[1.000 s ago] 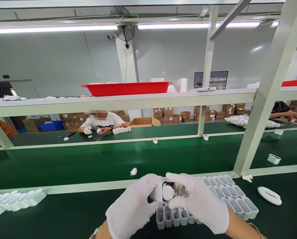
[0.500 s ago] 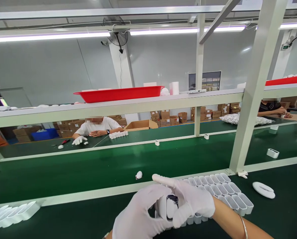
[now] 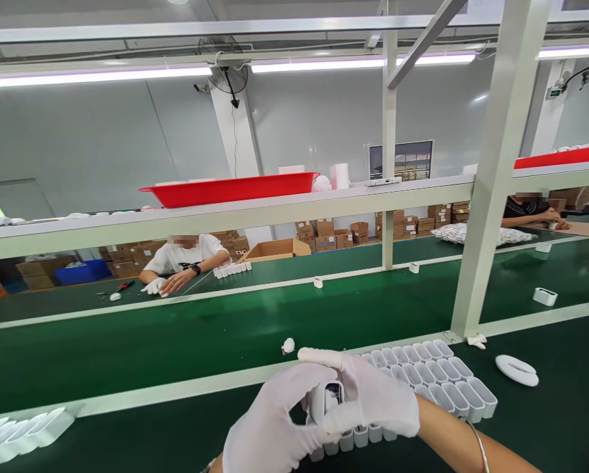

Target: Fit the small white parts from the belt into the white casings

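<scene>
Both my hands wear white gloves and meet at the lower middle of the head view. My left hand (image 3: 277,420) is wrapped round a small white plastic housing (image 3: 318,402), its thumb below and fingers behind. The open end of the housing faces me, with something dark and white inside. My right hand (image 3: 378,397) closes on the same housing from the right, its thumb across the front and a finger over the top. The gloves hide much of the housing. Behind and under my hands, rows of white oval cups (image 3: 442,374) stand on the dark green table.
More white cups (image 3: 23,430) stand at the left. A white oval piece (image 3: 516,370) lies at the right near a post (image 3: 486,171). Beyond runs a green belt (image 3: 176,348) with a small white part (image 3: 288,345). A red tray (image 3: 230,190) sits on the shelf. Two co-workers sit opposite.
The housing has turned slightly in my hands, and my right thumb now covers more of its front. The small part on the belt has shifted right. A co-worker's hands have come together.
</scene>
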The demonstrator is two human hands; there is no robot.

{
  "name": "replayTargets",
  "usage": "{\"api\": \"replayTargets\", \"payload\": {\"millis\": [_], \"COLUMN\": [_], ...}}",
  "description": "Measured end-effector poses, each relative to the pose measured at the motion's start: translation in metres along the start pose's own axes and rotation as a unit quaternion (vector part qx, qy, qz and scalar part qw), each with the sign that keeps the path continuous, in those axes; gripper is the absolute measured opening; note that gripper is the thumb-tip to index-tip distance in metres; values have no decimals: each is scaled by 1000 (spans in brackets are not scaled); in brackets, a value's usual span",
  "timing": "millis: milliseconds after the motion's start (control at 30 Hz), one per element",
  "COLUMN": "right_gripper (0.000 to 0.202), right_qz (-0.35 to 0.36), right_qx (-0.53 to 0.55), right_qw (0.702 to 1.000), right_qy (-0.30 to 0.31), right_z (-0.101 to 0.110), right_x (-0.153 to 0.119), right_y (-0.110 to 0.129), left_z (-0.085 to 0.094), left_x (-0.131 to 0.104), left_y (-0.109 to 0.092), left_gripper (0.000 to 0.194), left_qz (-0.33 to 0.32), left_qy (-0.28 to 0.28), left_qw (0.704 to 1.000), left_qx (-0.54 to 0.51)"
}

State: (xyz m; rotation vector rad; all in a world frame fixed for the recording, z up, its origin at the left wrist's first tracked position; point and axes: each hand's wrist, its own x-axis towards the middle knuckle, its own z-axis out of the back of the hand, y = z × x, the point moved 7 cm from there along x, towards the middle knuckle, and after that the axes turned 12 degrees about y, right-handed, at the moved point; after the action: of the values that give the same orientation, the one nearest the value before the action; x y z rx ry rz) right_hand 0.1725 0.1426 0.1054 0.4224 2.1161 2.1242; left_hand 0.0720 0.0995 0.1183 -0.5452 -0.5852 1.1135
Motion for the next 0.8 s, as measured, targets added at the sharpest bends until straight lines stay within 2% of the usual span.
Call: {"api": "replayTargets", "payload": {"millis": [133,300,367,433,567,633,700,800], "right_gripper": [78,51,49,53,78,82,82,86], "right_qz": [28,16,6,5,-6,-16,-33,-104], "right_qx": [-119,-141,-148,-144,-125,-148,-198,-287], "right_qw": [992,990,989,990,992,987,975,938], "right_qy": [38,25,7,-8,-31,-52,-90,-166], "right_z": [-2,-4,-3,-1,5,9,14,25], "right_x": [-2,0,0,1,1,2,2,5], "right_y": [14,15,13,10,2,-3,-6,-13], "left_z": [-1,-4,-7,-8,-5,-3,1,5], "left_x": [5,6,6,5,7,10,14,20], "left_y": [0,3,6,9,12,14,16,23], "left_gripper": [31,30,32,33,36,35,31,28], "left_qz": [-10,-24,-28,-30,-35,-32,-23,-8], "left_qy": [17,22,22,17,7,0,-29,-95], "left_qw": [999,998,998,998,998,998,998,995], "left_qx": [-51,-50,-48,-49,-48,-46,-42,-42]}}
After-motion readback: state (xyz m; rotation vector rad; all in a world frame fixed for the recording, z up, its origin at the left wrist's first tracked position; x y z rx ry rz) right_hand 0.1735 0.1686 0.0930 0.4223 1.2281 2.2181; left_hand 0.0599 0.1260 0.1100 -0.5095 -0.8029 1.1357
